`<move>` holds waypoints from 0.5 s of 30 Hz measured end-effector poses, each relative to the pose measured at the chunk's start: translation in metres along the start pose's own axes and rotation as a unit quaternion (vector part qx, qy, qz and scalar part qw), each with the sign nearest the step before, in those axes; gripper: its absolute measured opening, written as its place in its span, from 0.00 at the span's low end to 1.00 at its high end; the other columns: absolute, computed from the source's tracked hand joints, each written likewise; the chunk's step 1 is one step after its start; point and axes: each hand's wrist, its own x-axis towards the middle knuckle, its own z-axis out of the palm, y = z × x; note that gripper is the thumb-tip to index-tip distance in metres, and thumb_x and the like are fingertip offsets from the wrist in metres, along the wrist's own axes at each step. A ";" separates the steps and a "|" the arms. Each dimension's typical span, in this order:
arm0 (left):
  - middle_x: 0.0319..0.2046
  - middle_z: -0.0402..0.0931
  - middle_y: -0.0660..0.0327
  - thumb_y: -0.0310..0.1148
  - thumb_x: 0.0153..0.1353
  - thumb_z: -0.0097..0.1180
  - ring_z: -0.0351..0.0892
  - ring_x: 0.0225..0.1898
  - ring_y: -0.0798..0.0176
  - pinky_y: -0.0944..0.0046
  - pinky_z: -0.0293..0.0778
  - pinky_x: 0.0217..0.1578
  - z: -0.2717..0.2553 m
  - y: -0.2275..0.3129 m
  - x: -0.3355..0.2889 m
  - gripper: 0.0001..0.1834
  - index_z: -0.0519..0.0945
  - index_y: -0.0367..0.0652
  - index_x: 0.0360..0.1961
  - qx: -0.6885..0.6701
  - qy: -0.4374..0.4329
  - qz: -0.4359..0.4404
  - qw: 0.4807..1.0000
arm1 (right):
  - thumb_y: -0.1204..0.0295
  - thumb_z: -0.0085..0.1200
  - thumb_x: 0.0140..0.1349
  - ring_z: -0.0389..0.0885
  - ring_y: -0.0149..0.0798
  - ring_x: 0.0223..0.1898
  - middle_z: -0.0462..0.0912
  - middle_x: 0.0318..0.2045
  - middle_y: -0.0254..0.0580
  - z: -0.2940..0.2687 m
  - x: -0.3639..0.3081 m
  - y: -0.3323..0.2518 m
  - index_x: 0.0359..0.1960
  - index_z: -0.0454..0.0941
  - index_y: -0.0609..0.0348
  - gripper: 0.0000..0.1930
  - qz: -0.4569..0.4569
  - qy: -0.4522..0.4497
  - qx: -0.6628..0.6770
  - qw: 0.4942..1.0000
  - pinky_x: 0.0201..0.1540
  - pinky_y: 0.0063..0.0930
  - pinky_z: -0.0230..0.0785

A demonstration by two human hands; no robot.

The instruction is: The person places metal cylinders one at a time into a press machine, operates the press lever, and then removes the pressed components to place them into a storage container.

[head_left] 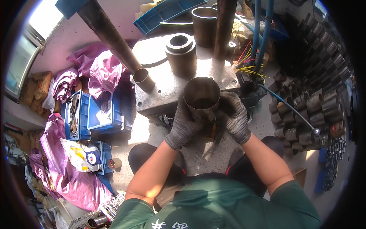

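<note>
In front of the metal machine table, a dark, hollow metal cylinder is held upright with its open end facing up. My left hand, in a grey knit glove, wraps round its left side. On the opposite side my right hand, gloved alike, grips it too. The fingers beneath the cylinder are partly in shadow. Just beyond it, a stepped metal cylinder with a narrower ringed top stands on the table. Farther back is a wider open metal cylinder.
Two steel columns rise from the table. A blue lever with a ball knob juts out at right, near stacked metal cylinders. Blue crates and purple sheeting lie at left. Coloured wires hang by the table.
</note>
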 end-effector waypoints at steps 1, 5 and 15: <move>0.68 0.66 0.51 0.26 0.58 0.72 0.71 0.67 0.54 0.57 0.75 0.63 0.000 0.000 0.000 0.52 0.50 0.44 0.76 0.013 -0.003 0.015 1.000 | 0.69 0.70 0.64 0.80 0.41 0.57 0.79 0.55 0.46 0.001 0.000 -0.003 0.58 0.79 0.62 0.22 0.007 0.001 0.010 1.000 0.62 0.35 0.73; 0.66 0.68 0.51 0.25 0.53 0.76 0.73 0.66 0.55 0.55 0.76 0.64 0.003 0.007 0.000 0.55 0.50 0.43 0.75 0.051 0.019 0.030 0.998 | 0.65 0.71 0.63 0.80 0.43 0.58 0.79 0.55 0.47 0.001 -0.002 -0.007 0.57 0.80 0.62 0.23 0.012 0.001 0.027 1.000 0.63 0.36 0.73; 0.67 0.68 0.51 0.22 0.48 0.80 0.75 0.65 0.53 0.53 0.77 0.63 0.003 0.007 -0.002 0.63 0.49 0.50 0.78 0.053 0.031 0.094 0.994 | 0.56 0.70 0.63 0.80 0.41 0.56 0.80 0.52 0.45 -0.003 -0.002 -0.006 0.58 0.80 0.66 0.29 0.026 -0.018 0.063 0.998 0.62 0.36 0.72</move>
